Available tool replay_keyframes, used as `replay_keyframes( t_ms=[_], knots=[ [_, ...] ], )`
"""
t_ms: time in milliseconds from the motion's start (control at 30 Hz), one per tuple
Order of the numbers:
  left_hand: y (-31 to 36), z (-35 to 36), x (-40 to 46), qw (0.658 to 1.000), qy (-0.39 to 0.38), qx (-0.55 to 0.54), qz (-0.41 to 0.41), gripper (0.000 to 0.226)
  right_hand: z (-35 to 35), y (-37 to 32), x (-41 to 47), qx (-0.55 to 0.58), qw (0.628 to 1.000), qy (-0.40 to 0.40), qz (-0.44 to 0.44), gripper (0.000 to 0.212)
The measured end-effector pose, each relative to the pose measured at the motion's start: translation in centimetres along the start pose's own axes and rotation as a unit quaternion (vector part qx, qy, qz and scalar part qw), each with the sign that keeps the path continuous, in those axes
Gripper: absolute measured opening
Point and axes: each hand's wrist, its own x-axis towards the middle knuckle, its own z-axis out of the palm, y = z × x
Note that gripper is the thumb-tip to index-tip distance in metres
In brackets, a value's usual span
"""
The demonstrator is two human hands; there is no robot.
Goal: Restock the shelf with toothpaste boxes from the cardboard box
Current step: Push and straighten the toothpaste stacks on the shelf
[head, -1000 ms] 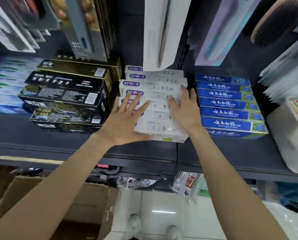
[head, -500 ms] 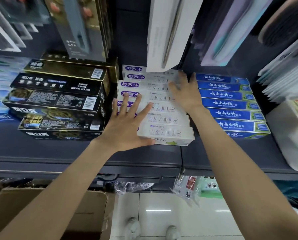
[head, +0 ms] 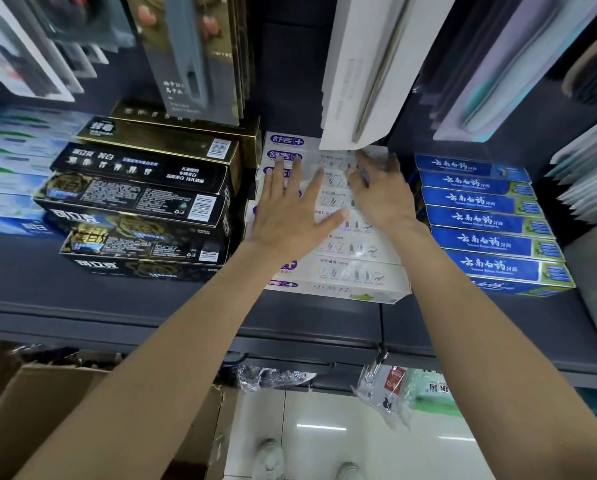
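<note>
**White stack squared up on the shelf**

The white boxes (head: 345, 271) should be pushed back evenly toward 12 o'clock, pressure kept flat so no layer skews against the black boxes (head: 141, 202) at 9 o'clock. The left hand (head: 290, 216) is laid flat, fingers spread, on the stack's top. The right hand (head: 383, 192) is rested at 2 o'clock, fingers loosely extended. The carton (head: 65, 410) is seen at 7 o'clock.

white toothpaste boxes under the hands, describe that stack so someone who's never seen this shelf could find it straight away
Look at the dark shelf at chest height, which holds three stacks side by side. The white toothpaste boxes are the middle stack, between the black and gold boxes and the blue boxes. Only this stack is white with purple logos, and the left hand and right hand rest on it.
</note>
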Motion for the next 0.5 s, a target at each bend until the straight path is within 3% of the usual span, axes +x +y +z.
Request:
replay_keyframes(
  t_ms=[167,400,500],
  knots=[
    [-0.2,1.0,2.5,0.999,-0.017,0.030,-0.042,0.089,-0.3,0.4,0.1,0.000,1.000,-0.010,-0.010,0.050],
    [0.1,1.2,2.6,1.000,-0.001,0.010,-0.023,0.078,-0.1,0.5,0.1,0.042,0.999,-0.013,-0.007,0.049],
    [0.1,0.7,2.1,0.998,0.030,-0.049,-0.009,0.070,-0.7,0.1,-0.6,0.099,0.994,0.029,-0.040,0.045]
  ],
)
